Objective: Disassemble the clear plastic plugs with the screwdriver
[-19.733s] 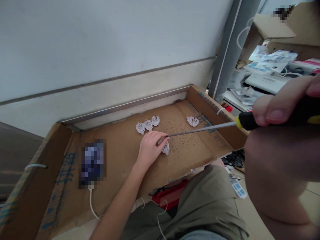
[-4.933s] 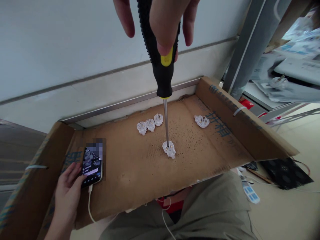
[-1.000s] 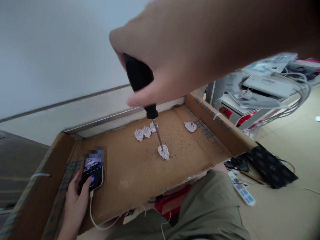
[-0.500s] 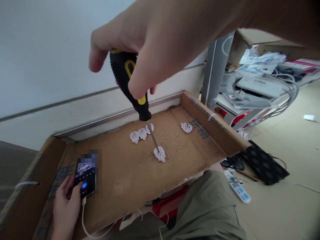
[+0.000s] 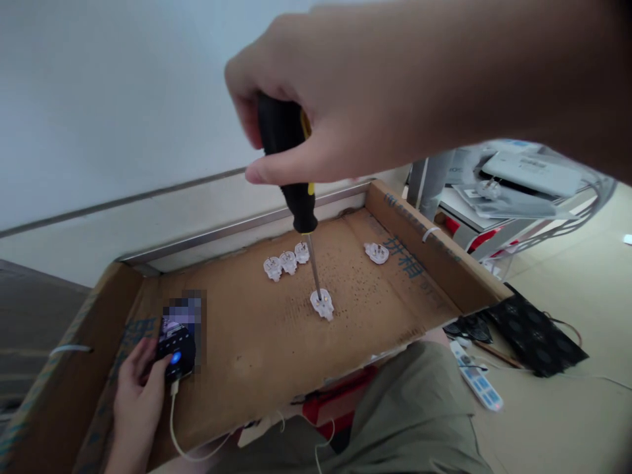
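Two hands show on my feed. The right hand [image 5: 316, 92] is wrapped around the handle of the screwdriver [image 5: 303, 214]; the left hand [image 5: 139, 392] is half curled at the phone [image 5: 182, 352], thumb over its screen, and I cannot tell whether it grips. I judge the step to be turning a screw; the next move calls for steady pressure along the shaft. The screwdriver points tip down, long axis steep, handle leaning left in my view. Beneath it, the plug [image 5: 324, 309] lies on the cardboard tray [image 5: 247, 336], narrow end toward the near edge.
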`<state>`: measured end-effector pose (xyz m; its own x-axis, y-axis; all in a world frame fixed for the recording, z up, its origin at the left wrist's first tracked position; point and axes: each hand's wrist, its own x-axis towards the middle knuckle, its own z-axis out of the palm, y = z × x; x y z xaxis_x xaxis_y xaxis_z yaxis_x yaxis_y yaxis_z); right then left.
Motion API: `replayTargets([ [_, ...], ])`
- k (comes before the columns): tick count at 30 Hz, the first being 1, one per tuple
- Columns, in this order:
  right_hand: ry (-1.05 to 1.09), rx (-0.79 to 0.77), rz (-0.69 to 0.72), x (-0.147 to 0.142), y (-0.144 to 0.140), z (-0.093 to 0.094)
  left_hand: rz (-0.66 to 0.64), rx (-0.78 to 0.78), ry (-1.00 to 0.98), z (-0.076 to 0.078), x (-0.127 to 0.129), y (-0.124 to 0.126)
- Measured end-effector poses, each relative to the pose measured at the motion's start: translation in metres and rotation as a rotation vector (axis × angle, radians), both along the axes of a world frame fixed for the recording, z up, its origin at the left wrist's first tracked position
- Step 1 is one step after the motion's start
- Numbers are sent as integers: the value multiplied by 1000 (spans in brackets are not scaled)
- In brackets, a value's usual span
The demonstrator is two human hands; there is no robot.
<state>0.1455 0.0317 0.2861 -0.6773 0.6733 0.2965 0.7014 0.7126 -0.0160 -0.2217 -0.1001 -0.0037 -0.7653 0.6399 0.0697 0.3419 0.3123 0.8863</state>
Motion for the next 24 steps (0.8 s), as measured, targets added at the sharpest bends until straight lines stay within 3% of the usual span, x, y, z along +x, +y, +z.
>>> replayTargets([
  [2,-129,228,-38,-1,0,-1,-8,15,2,-3,-2,-1],
  [4,-168,267,-22,-3,1,-1,-12,19,-2,-5,-4,-1],
  [12,-30,-145,111,7,32,8,-46,21,92,-10,-10,1],
  [15,24,-399,301,13,28,12,-58,11,100,-11,-10,0],
  [17,21,-523,308,14,17,14,-65,15,99,-10,-10,-1],
  [19,-86,-384,176,12,9,14,-57,18,90,-9,-8,-1],
  [22,-220,55,-4,6,12,11,-51,11,82,-7,-5,-1],
  [23,-225,93,-15,6,18,10,-56,5,82,-5,-4,-1],
  [24,-206,36,7,6,24,10,-62,-1,83,-4,-3,-1],
])
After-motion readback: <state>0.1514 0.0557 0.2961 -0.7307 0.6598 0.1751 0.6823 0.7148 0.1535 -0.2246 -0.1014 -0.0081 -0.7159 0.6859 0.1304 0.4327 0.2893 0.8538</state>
